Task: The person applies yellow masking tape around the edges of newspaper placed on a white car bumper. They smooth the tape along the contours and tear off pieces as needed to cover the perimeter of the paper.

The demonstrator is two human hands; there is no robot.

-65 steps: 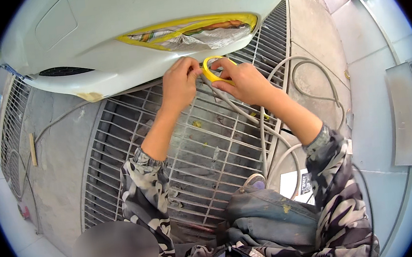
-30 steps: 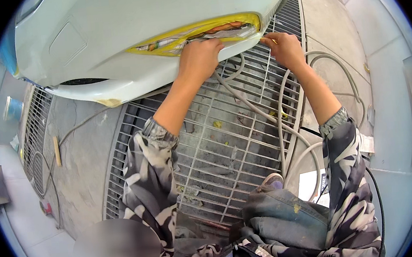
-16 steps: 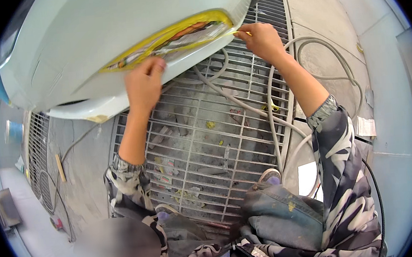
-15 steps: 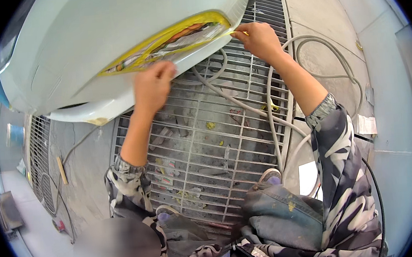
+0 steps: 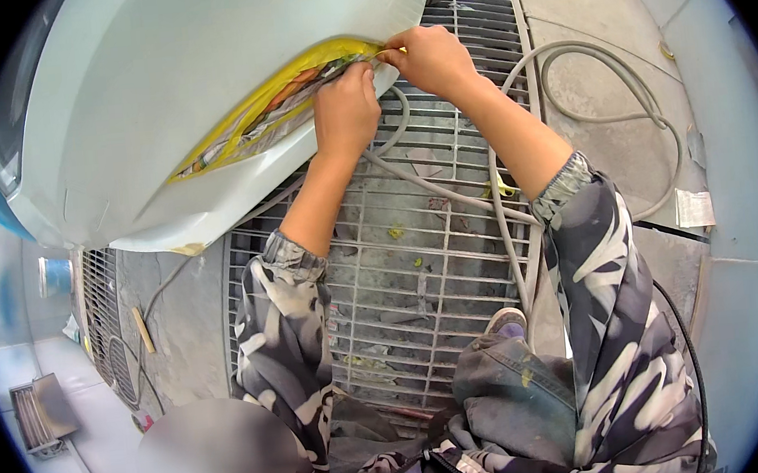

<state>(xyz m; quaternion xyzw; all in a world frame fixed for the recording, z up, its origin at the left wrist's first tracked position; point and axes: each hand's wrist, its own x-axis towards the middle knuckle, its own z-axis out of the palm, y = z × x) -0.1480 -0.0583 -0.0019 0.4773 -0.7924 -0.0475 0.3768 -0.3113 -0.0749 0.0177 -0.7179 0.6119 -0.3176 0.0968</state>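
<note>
A pale, glossy car body panel (image 5: 194, 81) fills the upper left. Its long, slanted opening is covered with printed paper (image 5: 294, 91), bordered by yellow masking tape (image 5: 233, 116). At the opening's right end, my right hand (image 5: 429, 61) pinches a strip of the tape between thumb and fingers. Close beside it my left hand (image 5: 345, 109) rests over the lower border, fingers curled closed. What those fingers hold, if anything, is hidden. The two hands nearly touch.
Beneath me lies a metal floor grating (image 5: 381, 254) with scraps under it. A grey hose (image 5: 553, 59) loops across the grating and the concrete at right. On the left stand a blue-and-white bucket (image 5: 55, 276) and a wooden stick (image 5: 143, 330).
My left hand has moved right and up along the opening to meet the right hand. My right hand has shifted slightly left and up, still pinching the tape. The view has shifted somewhat.
</note>
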